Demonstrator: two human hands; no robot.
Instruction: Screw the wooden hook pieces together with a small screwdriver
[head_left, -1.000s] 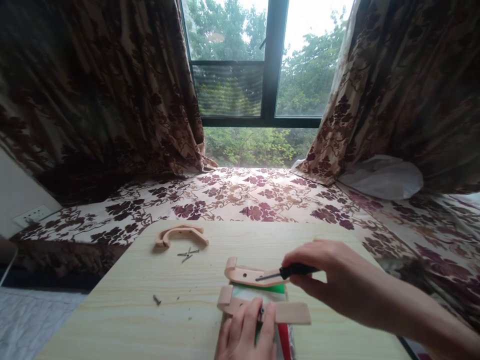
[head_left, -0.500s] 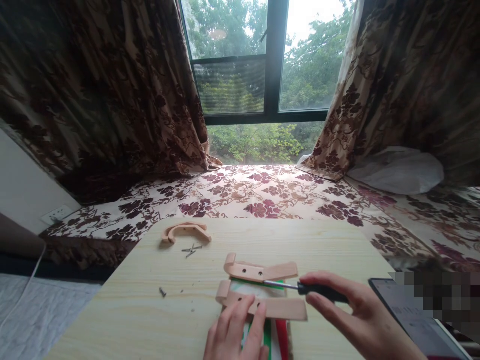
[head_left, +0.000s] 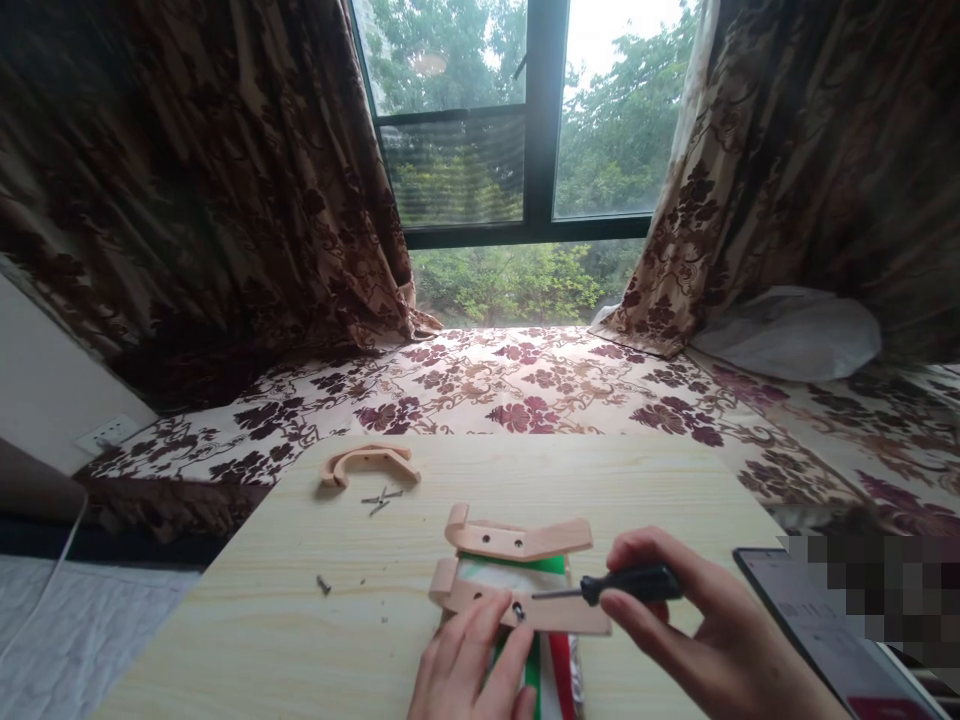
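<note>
My right hand [head_left: 697, 620] grips the black handle of a screwdriver [head_left: 634, 584]. Its metal shaft points left over the nearer wooden hook [head_left: 577, 614], and the tip is apart from the screw. That screw [head_left: 519, 612] stands at a hole in the nearer hook, beside my left fingertips. With its fingers pressed down on this same hook, my left hand [head_left: 472, 660] holds it steady. Just beyond lies a second wooden hook [head_left: 555, 538] with two dark holes. Under the hooks is a flat green, white and red packet [head_left: 559, 665], partly covered by my hand.
On the wooden tabletop [head_left: 247, 620] lie more curved wooden pieces [head_left: 375, 458], with several screws [head_left: 382, 498] near them. One loose screw [head_left: 322, 584] is farther left. A tablet-like device [head_left: 795, 610] sits at the right edge. Behind is a floral-covered ledge [head_left: 517, 380] below a window.
The screwdriver has moved from beside the farther hook toward me, over the nearer hook. A screw now shows at the nearer hook's hole by my left fingers. The view has shifted slightly.
</note>
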